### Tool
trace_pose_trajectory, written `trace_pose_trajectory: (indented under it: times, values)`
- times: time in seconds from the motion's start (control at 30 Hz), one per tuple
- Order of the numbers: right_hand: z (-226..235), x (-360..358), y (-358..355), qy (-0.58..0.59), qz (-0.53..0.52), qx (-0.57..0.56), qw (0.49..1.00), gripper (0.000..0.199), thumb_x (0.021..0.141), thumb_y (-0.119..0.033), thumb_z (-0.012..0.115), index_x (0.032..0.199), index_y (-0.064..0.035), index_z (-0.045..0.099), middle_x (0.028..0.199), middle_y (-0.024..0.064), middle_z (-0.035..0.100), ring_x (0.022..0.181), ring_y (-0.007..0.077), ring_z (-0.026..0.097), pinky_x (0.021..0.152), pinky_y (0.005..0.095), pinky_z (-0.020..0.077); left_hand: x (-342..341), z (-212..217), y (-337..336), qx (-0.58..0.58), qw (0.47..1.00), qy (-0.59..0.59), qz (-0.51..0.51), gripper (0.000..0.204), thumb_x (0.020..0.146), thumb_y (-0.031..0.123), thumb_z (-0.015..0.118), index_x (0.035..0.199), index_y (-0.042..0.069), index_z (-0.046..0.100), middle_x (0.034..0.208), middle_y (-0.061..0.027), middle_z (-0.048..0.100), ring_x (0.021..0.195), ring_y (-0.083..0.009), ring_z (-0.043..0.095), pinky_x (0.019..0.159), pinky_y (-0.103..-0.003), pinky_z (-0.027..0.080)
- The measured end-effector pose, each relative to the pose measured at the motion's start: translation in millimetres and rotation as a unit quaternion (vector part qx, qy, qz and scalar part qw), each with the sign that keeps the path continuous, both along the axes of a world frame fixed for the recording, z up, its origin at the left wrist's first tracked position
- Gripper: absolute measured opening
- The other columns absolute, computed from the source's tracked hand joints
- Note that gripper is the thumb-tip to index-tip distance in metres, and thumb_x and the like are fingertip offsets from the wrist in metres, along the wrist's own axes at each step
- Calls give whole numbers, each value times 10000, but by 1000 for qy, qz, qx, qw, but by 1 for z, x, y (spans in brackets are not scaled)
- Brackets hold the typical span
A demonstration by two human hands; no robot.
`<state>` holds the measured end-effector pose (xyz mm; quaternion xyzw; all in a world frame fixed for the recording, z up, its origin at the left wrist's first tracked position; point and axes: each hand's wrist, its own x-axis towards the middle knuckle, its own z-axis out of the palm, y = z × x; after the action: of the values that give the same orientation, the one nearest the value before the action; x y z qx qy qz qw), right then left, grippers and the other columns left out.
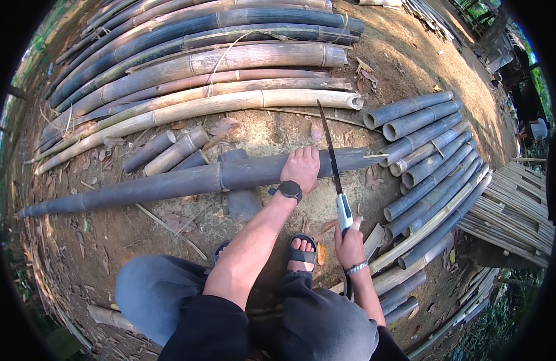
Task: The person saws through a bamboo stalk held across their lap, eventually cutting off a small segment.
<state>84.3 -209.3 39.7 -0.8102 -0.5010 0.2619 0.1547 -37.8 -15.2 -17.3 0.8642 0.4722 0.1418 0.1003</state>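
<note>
A long dark bamboo pole [145, 189] lies crosswise in front of me, its right end split and jagged. My left hand [302, 167], with a black watch at the wrist, grips the pole from above near that end. In my right hand [349, 245] is the handle of a hand saw [329, 141]. The saw's dark blade points away from me and crosses the pole just right of my left hand; I cannot tell how deep it sits. A short bamboo piece [244, 206] lies under the pole's middle.
Long bamboo poles [230, 57] are laid side by side at the far left. Cut bamboo lengths [431, 153] lie in a row at right. Short offcuts [177, 151] rest behind the pole. A slatted bamboo panel [509, 207] stands far right. My sandalled foot [301, 253] is close below.
</note>
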Motion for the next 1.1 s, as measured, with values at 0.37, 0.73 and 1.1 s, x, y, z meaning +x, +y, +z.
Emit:
trace_pose_trajectory:
  times: [0.37,0.73,1.1]
  values:
    - [3,-6,6,-3,11,3,1000,370,974,-170,586,1128,82,363,687,343,607,695,545,616,547,574,482,-4,-5,4,-17,1000,20,7,620,587,251,857,1082,26,560,1016,-107,621,982,-259,633,921,-353,486]
    - [4,-6,-3,0,-6,7,1000,380,974,-183,587,1107,95,366,712,361,609,717,539,623,565,573,489,-1,-10,0,-4,1000,6,2,629,601,222,839,1121,21,550,1025,-109,604,995,-269,607,934,-373,465]
    - [20,-13,-55,-1,-15,-14,1000,416,963,-210,598,1121,86,353,705,377,599,720,559,612,611,609,483,2,-13,0,2,1000,29,7,656,588,266,862,1115,32,549,1040,-105,604,1023,-263,603,962,-367,455]
